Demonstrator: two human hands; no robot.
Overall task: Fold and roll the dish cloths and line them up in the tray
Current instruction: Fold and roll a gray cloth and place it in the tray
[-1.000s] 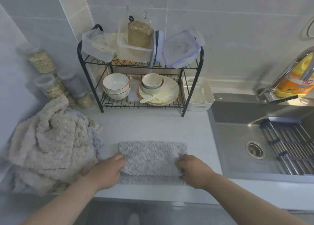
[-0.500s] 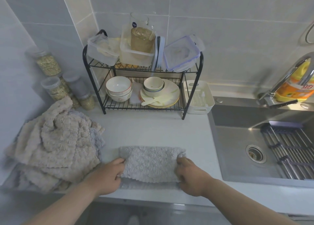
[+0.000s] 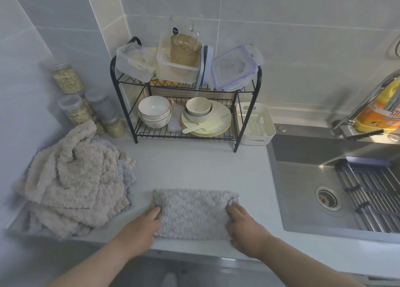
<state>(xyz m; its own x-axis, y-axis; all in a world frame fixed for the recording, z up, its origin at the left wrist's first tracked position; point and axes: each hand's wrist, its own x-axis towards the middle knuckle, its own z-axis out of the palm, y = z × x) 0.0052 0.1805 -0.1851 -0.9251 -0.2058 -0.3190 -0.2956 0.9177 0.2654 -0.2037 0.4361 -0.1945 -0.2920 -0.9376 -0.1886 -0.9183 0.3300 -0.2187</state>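
Observation:
A grey dish cloth lies folded into a wide band on the white counter near its front edge. My left hand grips its left end and my right hand grips its right end, fingers curled on the fabric. A heap of beige and grey dish cloths is piled at the left. A white tray stands beside the dish rack at the back, with only a few small clear things in it.
A black wire dish rack with bowls, plates and plastic boxes stands at the back. Jars of grain line the left wall. A steel sink with a roll-up rack and a tap lies to the right.
Both hands have folded the near part of the cloth over, so the strip that showed at the front edge is gone. The view has tilted down slightly.

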